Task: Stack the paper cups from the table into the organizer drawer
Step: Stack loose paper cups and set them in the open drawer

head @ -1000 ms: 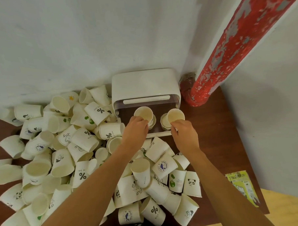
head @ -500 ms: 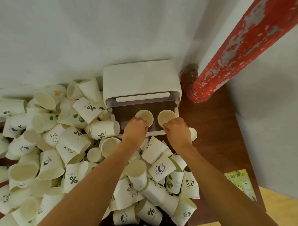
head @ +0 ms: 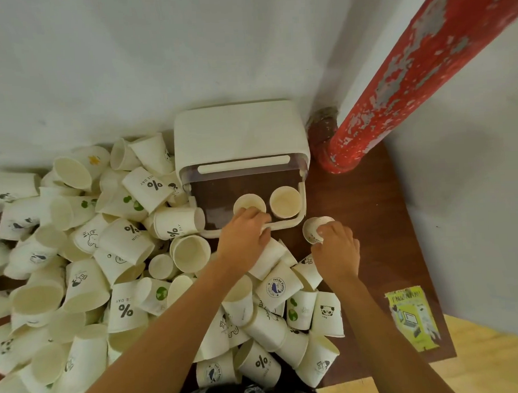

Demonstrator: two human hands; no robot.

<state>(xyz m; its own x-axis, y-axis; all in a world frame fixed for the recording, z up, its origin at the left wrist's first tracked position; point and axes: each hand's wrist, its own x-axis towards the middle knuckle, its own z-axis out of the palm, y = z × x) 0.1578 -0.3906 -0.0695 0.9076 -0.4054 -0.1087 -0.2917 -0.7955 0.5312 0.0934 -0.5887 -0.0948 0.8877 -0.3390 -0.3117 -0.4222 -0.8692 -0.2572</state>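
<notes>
Right hand (head: 336,251): fingers curled round a loose cup (head: 314,229), lying just outside the drawer's (head: 282,225) front rail, at about four o'clock from it. Half a second before, that hand was at the right-hand stack (head: 285,201); I judged it had let go there and gone for the next cup. Left hand (head: 244,234): fingers bent over the front rail beside the left-hand stack (head: 248,201); I could not tell whether it held a cup. Both stacks stood upright inside the drawer, side by side. Outward, the heap of cups (head: 106,262) spread from six round to ten o'clock across the table (head: 386,220). Most of the job remained, by my reckoning.
</notes>
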